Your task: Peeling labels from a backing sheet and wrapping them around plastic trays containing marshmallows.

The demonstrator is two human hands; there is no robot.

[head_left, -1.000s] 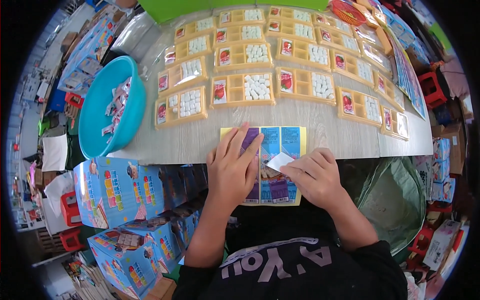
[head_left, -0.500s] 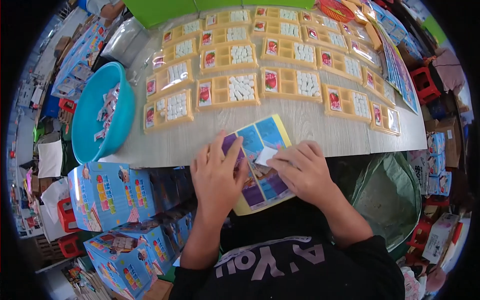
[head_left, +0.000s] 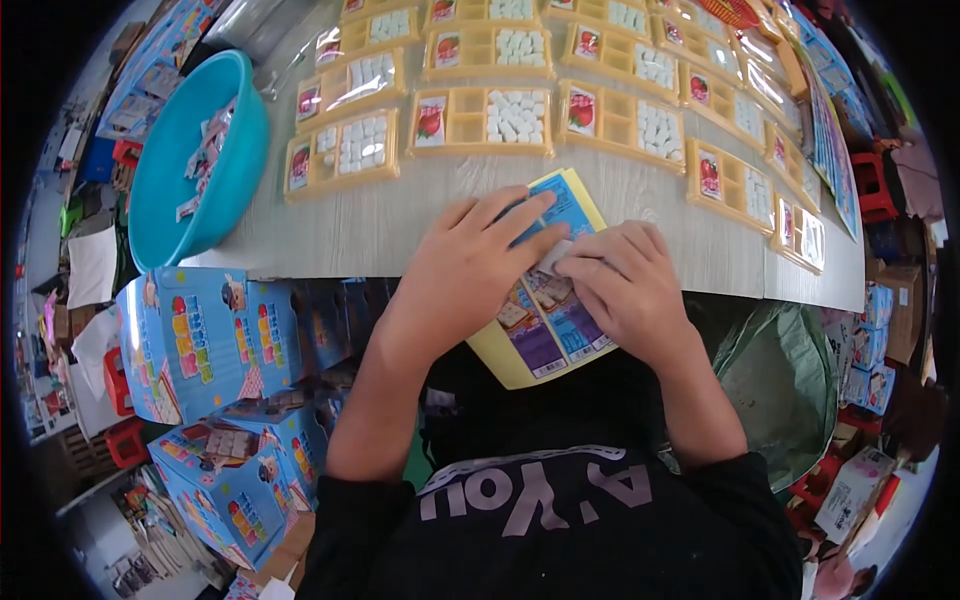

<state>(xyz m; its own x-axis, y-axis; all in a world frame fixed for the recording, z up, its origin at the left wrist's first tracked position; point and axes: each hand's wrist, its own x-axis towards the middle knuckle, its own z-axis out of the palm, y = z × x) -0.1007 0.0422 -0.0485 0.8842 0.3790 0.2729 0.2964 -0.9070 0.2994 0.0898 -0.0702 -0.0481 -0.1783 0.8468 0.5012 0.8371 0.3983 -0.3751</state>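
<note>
A sheet of blue and purple printed labels with a yellow border (head_left: 556,345) lies tilted at the table's front edge, its lower part overhanging. My left hand (head_left: 470,262) rests on its upper left with fingers stretched out. The left thumb reaches toward a small whitish label piece (head_left: 554,257), which looks lifted off the sheet. My right hand (head_left: 630,288) pinches that piece between thumb and fingers at the sheet's right side. Both hands hide much of the sheet. Just beyond is a yellow compartment tray (head_left: 468,125) with white pieces and a strawberry-printed packet.
Several similar trays stand in rows across the table (head_left: 330,235). A teal basin (head_left: 257,130) with small packets sits at left. Blue printed boxes (head_left: 190,345) are stacked below the left edge. A green plastic bag (head_left: 790,370) hangs at right, and a red basket (head_left: 730,12) stands far right.
The view has shifted, so the trays appear higher. My left hand has moved over the sheet's upper part toward the label piece. The right hand still pinches the piece.
</note>
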